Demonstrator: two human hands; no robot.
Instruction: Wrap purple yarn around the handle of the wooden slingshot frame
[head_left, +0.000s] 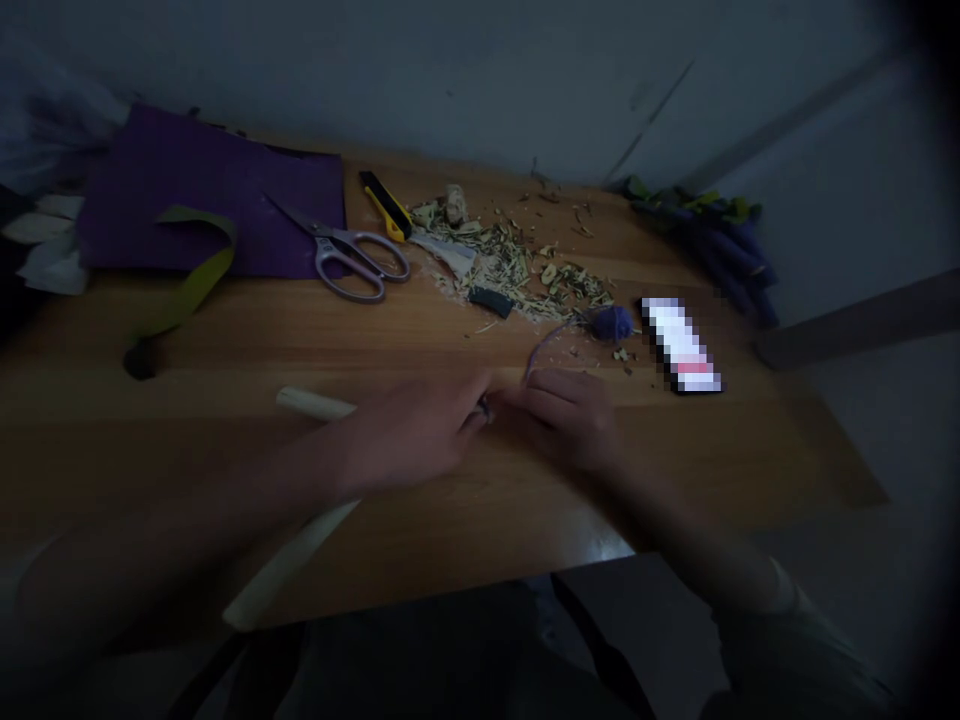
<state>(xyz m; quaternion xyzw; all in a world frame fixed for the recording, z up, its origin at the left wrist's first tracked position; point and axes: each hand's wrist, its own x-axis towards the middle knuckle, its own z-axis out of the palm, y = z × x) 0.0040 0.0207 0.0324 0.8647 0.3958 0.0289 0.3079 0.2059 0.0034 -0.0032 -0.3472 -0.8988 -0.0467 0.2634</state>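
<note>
Left of the yarn ball [613, 323], your left grip [412, 435] seems closed on the sticks [291, 568], your right grip [568, 415] pinches the strand [534, 352]; slack could loosen them.

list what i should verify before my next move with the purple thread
1. Thread feed: the purple thread runs from the purple ball to the right hand. Ok
2. Left hand's grip: the left hand hides most of what its fingers have. Cannot tell
3. Sharp tools apart from both hands: the scissors and yellow cutter lie beyond them. Ok
4. Cutter blade drawn in: too dark and small to see. Cannot tell
5. Table free of scraps: pale shavings are strewn beyond the hands. Not ok
</note>
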